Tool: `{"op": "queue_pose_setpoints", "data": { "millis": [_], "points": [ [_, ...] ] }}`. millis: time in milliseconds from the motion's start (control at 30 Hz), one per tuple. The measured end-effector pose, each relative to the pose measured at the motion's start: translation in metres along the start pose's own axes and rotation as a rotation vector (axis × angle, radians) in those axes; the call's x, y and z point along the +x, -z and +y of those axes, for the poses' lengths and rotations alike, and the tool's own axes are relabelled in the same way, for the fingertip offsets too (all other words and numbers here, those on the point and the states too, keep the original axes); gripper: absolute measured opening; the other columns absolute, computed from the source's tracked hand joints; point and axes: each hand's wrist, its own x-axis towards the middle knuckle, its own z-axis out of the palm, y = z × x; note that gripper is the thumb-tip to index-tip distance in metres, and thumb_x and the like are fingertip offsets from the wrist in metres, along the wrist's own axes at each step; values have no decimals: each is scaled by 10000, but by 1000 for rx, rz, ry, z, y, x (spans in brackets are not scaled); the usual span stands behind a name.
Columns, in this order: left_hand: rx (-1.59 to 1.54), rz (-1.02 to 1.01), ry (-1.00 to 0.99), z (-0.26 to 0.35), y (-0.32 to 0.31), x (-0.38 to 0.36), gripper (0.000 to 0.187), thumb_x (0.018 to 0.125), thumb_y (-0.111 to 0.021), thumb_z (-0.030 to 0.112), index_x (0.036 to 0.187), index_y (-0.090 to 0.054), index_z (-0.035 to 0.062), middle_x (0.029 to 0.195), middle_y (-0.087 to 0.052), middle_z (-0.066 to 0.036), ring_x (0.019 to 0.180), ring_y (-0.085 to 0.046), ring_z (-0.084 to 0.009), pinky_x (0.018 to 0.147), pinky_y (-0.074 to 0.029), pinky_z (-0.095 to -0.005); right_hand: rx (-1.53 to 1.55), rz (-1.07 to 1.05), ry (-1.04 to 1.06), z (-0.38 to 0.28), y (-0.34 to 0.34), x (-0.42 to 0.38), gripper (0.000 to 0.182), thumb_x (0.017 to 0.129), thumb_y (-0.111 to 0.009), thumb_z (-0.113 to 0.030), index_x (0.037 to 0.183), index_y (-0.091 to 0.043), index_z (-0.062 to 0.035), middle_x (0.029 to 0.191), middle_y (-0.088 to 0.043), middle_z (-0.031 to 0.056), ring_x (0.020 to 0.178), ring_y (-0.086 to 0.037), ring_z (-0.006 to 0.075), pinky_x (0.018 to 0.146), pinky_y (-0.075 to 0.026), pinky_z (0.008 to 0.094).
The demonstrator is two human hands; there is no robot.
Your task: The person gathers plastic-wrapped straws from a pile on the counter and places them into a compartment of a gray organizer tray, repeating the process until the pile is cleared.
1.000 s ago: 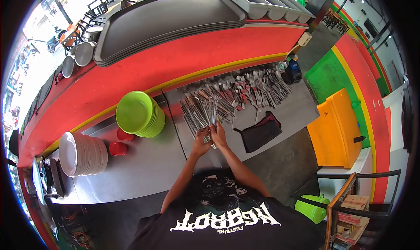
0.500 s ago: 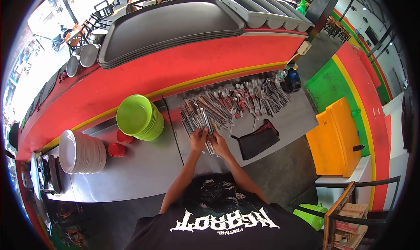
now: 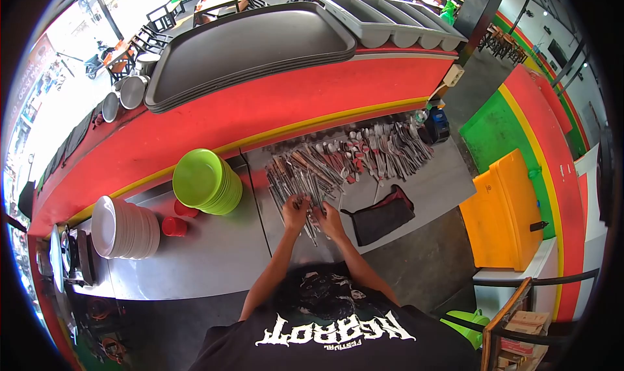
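Note:
My left hand [image 3: 295, 213] and my right hand [image 3: 329, 221] are close together at the near edge of a spread of metal cutlery [image 3: 299, 174]. Each hand's fingers are closed around slim metal pieces, whose handles stick out below toward me; the exact kind is too small to make out. More cutlery, spoons and forks [image 3: 383, 149] with some red handles among them, lies to the right along the wall. A dark zip pouch [image 3: 382, 216] rests on the steel counter, right of my right hand.
On the steel counter [image 3: 214, 267] to the left stand green bowls [image 3: 207, 181], red cups [image 3: 174, 226] and stacked white plates [image 3: 127, 228]. Dark trays [image 3: 253, 43] and a grey cutlery holder [image 3: 393, 20] sit on the red ledge [image 3: 260, 104]. A yellow bin [image 3: 504, 212] stands right.
Both hands stay over the cutlery, with fingers shifted slightly around the pieces. The whole view has tilted a little, so the surroundings appear slightly lower.

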Motion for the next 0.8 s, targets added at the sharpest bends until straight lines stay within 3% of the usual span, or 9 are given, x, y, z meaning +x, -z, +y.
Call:
{"op": "queue_pose_setpoints", "data": {
  "millis": [133, 167, 233, 300, 433, 467, 567, 667, 800],
  "points": [
    [-27, 12, 19, -4, -6, 14, 281, 866, -715, 231, 947, -625, -22, 695, -645, -59, 574, -604, -96, 457, -506, -279, -256, 118, 349, 27, 13, 19, 212, 965, -549, -168, 930, -524, 40, 723, -611, 98, 543, -607, 185, 441, -434, 320],
    [-43, 31, 16, -12, -6, 21, 282, 866, -714, 228, 945, -621, -26, 705, -650, -64, 571, -605, -98, 450, -504, -279, -139, 91, 217, 27, 17, 22, 230, 968, -552, -194, 944, -538, 34, 723, -610, 84, 554, -605, 162, 458, -444, 308],
    [68, 73, 22, 0, -4, 31, 327, 875, -696, 258, 970, -610, -43, 784, -674, -98, 681, -643, -152, 581, -535, -324, 98, 37, -47, 12, 26, 21, 269, 976, -558, -246, 972, -566, 23, 722, -608, 56, 575, -600, 116, 492, -465, 285],
    [376, 161, -64, 6, -2, 46, 375, 880, -687, 282, 1036, -604, -49, 882, -686, -136, 804, -666, -201, 704, -546, -354, 89, 34, -36, -2, 38, 22, 274, 974, -564, -264, 980, -573, 10, 706, -596, 55, 550, -568, 102, 505, -451, 287],
    [369, 243, -326, 30, -23, 67, 466, 910, -652, 298, 1240, -543, -13, 1176, -592, -205, 1095, -578, -269, 944, -435, -335, -112, -15, 110, -22, 67, 43, 288, 971, -568, -300, 1013, -576, -15, 691, -582, 55, 522, -522, 89, 522, -430, 287],
    [-89, 19, -243, 38, -36, 73, 459, 944, -615, 257, 1301, -481, 2, 1123, -598, -162, 1060, -570, -215, 940, -423, -317, -110, -50, 187, -31, 73, 46, 286, 976, -553, -290, 1032, -566, -9, 703, -585, 56, 561, -534, 104, 550, -435, 295],
    [-377, -87, -201, 117, -78, 65, 508, 962, -595, 222, 1373, -375, 20, 1048, -582, -109, 926, -561, -128, 795, -470, -283, -34, -123, 459, -101, 83, 43, 282, 981, -531, -264, 1054, -550, 9, 758, -601, 80, 680, -566, 130, 633, -449, 312],
    [-174, 49, -239, 194, -112, 59, 514, 971, -578, 181, 1395, -321, 47, 901, -537, -38, 718, -494, -55, 597, -429, -222, -119, -384, 55, -114, 104, 53, 318, 980, -521, -255, 1127, -536, 27, 874, -613, 131, 840, -576, 133, 751, -458, 315],
    [-367, 126, -329, 201, -145, 99, 353, 1019, -470, 174, 1346, -381, 76, 705, -411, 34, 526, -376, -31, 450, -347, -197, -80, -339, 210, -133, 130, 63, 368, 962, -567, -228, 1234, -503, 10, 971, -615, 120, 876, -574, 132, 796, -462, 301]
  ]
}}
